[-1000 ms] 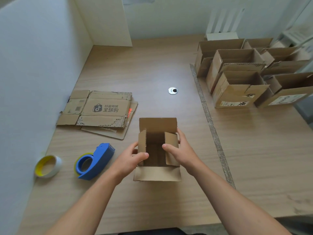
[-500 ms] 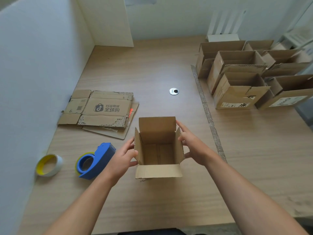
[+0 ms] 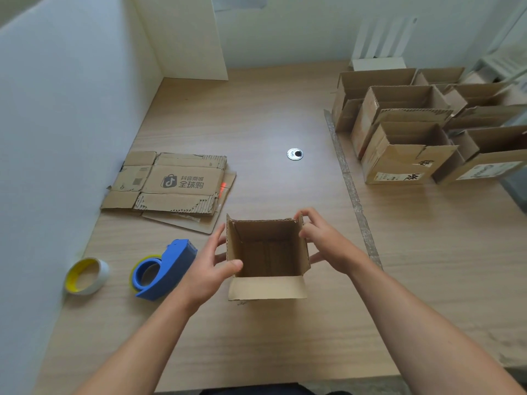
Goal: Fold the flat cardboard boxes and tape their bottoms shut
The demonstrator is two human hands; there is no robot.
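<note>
While upright, box [image 3: 268, 252] between 2 hands [image 3: 206, 270] [image 3: 328, 243]

The top sheet of flat cardboard [image 3: 182, 182], left of the round hole cover [image 3: 295, 154], carries a dark printed shopping-bag logo with a music-note mark. Beside the logo are two lines of Chinese characters, 抖音商城 above 全球购. A small square code sits on its panel farther left from the cover, too fine to read. Right of the cover, the nearest folded box [image 3: 399, 163] bears a white label in tiny illegible print and black handwritten characters that cannot be made out. The box farther right [image 3: 484, 169] has a blurred white label.
</note>
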